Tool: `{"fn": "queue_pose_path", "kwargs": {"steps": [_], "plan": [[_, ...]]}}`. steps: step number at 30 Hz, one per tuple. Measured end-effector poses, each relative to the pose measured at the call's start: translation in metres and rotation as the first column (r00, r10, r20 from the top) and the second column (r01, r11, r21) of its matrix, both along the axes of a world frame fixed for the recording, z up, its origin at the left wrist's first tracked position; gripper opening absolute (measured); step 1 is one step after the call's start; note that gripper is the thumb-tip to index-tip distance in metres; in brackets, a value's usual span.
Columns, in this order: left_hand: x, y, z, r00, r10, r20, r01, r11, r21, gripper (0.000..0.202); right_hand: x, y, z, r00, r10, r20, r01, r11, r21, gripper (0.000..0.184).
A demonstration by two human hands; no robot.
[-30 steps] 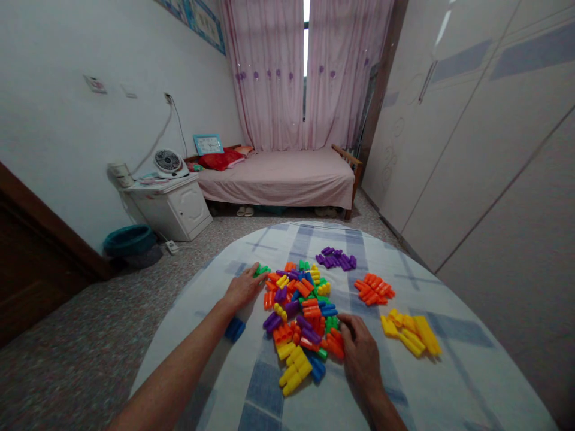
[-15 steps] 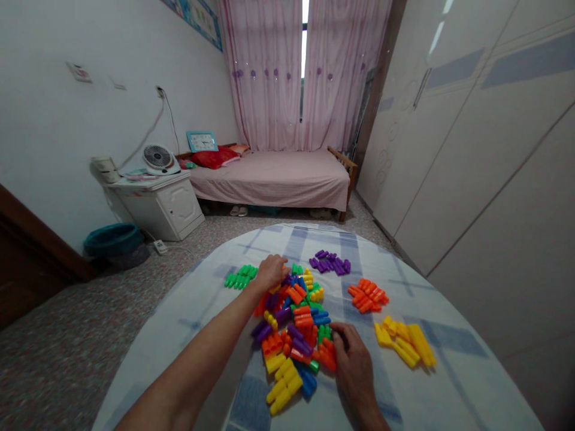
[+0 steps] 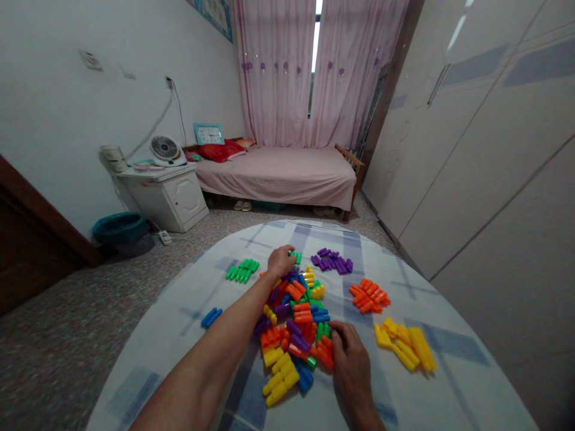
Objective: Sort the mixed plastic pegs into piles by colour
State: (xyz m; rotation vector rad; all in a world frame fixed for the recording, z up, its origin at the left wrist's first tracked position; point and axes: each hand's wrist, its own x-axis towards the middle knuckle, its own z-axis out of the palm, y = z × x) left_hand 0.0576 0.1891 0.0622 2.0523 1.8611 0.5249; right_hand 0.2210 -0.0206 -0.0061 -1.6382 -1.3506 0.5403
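Note:
A heap of plastic bullet-shaped building blocks [image 3: 302, 315] in several colours lies mid-table. My left hand [image 3: 281, 260] reaches over to its far edge, fingers closed around a green block [image 3: 295, 257]. My right hand [image 3: 351, 356] rests at the heap's right side, fingers loosely bent and apart. Its fingertips touch or nearly touch a green block [image 3: 323, 330] and orange blocks [image 3: 325, 352]; nothing shows in its grasp. Yellow blocks [image 3: 281, 379] form the near end of the heap, beside a blue block [image 3: 304, 377].
Separate groups lie around the heap: green blocks [image 3: 242, 270], purple blocks [image 3: 332, 261], orange blocks [image 3: 369, 296], yellow blocks [image 3: 406, 344] and a blue block [image 3: 211, 317]. A checked cloth [image 3: 458, 383] covers the rounded table. Beyond stand a bed [image 3: 287, 170] and a cabinet [image 3: 166, 197].
My left hand has moved slightly away from me, and the green block by it has shifted farther out. The blue block left of my forearm has come into sight. My right hand stays put.

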Motion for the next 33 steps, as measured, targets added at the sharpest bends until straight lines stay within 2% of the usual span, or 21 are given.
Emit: {"fn": "queue_pose_path", "kwargs": {"steps": [3, 7, 10, 13, 17, 22, 25, 29, 31, 33], "plan": [[-0.041, 0.000, 0.009, 0.997, 0.064, 0.032, -0.065, 0.998, 0.027, 0.036, 0.000, 0.000, -0.001, 1.000, 0.008, 0.003, -0.008, 1.000, -0.005, 0.026], [-0.113, -0.003, 0.012, 0.982, 0.190, -0.009, -0.190, 0.981, 0.040, 0.035, 0.000, 0.001, -0.002, 1.000, 0.013, 0.017, -0.013, 1.000, 0.002, 0.026], [-0.152, -0.006, 0.005, 0.960, 0.274, -0.056, -0.273, 0.962, 0.032, 0.035, 0.000, 0.002, -0.002, 1.000, 0.006, 0.024, -0.006, 1.000, 0.010, 0.027], [-0.167, -0.006, -0.009, 0.953, 0.291, -0.080, -0.292, 0.956, -0.005, 0.032, 0.001, 0.001, 0.000, 1.000, -0.001, 0.025, 0.001, 1.000, 0.012, 0.027], [-0.164, -0.007, -0.020, 0.960, 0.266, -0.090, -0.268, 0.964, -0.002, 0.029, 0.001, 0.001, 0.002, 0.999, 0.008, 0.031, -0.008, 1.000, 0.020, 0.027], [-0.146, -0.012, -0.011, 0.961, 0.248, -0.124, -0.235, 0.966, 0.108, 0.035, 0.001, 0.001, 0.000, 0.999, 0.009, 0.033, -0.010, 1.000, 0.021, 0.026], [-0.123, -0.017, -0.001, 0.980, 0.135, -0.144, -0.111, 0.981, 0.162, 0.036, 0.001, 0.001, -0.002, 0.999, 0.016, 0.041, -0.017, 1.000, 0.010, 0.025], [-0.082, -0.022, 0.000, 0.983, -0.094, -0.158, 0.109, 0.990, 0.090, 0.030, 0.001, 0.001, -0.004, 0.999, 0.016, 0.044, -0.017, 1.000, 0.012, 0.025], [-0.063, -0.023, -0.003, 0.978, -0.134, -0.161, 0.142, 0.989, 0.043, 0.031, 0.001, 0.001, -0.004, 0.999, 0.013, 0.043, -0.013, 1.000, 0.017, 0.025], [-0.049, -0.022, -0.008, 0.979, -0.121, -0.165, 0.123, 0.992, 0.001, 0.033, 0.000, 0.001, -0.004, 0.999, 0.011, 0.043, -0.011, 1.000, 0.020, 0.024]]}}
